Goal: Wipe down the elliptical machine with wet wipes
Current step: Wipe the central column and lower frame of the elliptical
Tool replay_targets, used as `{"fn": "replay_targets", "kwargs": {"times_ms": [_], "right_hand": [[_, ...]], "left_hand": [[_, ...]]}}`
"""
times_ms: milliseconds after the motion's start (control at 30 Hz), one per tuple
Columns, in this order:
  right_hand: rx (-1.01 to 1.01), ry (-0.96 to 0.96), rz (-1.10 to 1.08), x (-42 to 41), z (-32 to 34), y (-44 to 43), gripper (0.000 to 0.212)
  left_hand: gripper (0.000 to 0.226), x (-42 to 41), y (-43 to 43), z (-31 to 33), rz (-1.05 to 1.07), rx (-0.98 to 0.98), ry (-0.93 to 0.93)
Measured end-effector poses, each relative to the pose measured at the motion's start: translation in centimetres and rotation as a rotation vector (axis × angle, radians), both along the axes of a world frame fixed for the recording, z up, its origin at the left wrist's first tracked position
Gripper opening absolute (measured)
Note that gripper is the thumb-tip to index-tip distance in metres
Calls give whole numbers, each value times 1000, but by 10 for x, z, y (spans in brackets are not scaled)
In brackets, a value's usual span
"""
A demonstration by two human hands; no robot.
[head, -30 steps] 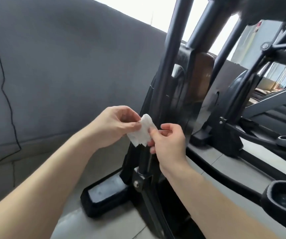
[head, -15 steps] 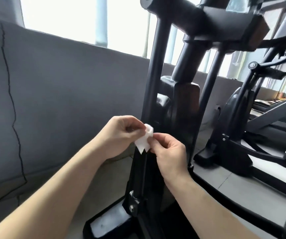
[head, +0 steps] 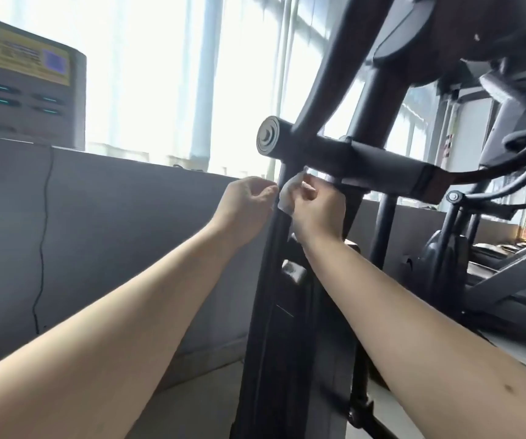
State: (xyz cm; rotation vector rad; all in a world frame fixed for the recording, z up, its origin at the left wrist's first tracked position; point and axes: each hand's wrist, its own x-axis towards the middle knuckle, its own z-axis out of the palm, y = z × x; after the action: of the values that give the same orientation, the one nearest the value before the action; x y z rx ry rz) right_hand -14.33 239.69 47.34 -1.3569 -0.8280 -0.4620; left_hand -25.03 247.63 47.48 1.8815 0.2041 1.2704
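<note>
The black elliptical machine (head: 290, 312) rises through the middle of the view, with a horizontal pivot bar (head: 344, 153) ending in a round cap. A small white wet wipe (head: 288, 194) is held in front of the upright post, just under that bar. My right hand (head: 318, 213) pinches the wipe from the right, fingers curled round it. My left hand (head: 246, 204) is just left of the wipe with curled fingers; its fingertips reach the wipe's left edge, and I cannot tell whether they pinch it.
A grey low wall (head: 112, 236) with a thin black cable runs along the left. A grey box with a yellow label (head: 24, 87) stands on it. Bright windows are behind. More black exercise machines (head: 493, 248) crowd the right side.
Both hands have risen with the wipe from low on the post to just under the pivot bar. The view has tilted upward; the base and floor are out of sight.
</note>
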Motion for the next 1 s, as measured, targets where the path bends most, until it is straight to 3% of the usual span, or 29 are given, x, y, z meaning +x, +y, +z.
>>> {"fn": "replay_targets", "kwargs": {"times_ms": [133, 400, 533, 633, 700, 800, 867, 1000], "right_hand": [[-94, -57, 93, 5, -1, -1, 26], [-241, -58, 118, 7, 11, -2, 41], [-254, -45, 84, 9, 12, 1, 45], [-291, -58, 80, 4, 16, -3, 50], [-351, -62, 100, 2, 18, -8, 47], [-310, -47, 78, 9, 17, -11, 23], [-202, -10, 57, 9, 15, -10, 46], [-121, 71, 44, 4, 17, 6, 14]], "left_hand": [[10, 1, 4, 2, 11, 54, 12], [14, 3, 12, 0, 5, 51, 11], [5, 7, 18, 0, 1, 49, 20], [14, 7, 23, 2, -20, 66, 67], [15, 9, 26, 4, 11, 72, 78], [12, 15, 30, 9, 69, 42, 18], [10, 21, 32, 13, 105, 15, -62], [10, 33, 33, 20, 104, -3, -121]]}}
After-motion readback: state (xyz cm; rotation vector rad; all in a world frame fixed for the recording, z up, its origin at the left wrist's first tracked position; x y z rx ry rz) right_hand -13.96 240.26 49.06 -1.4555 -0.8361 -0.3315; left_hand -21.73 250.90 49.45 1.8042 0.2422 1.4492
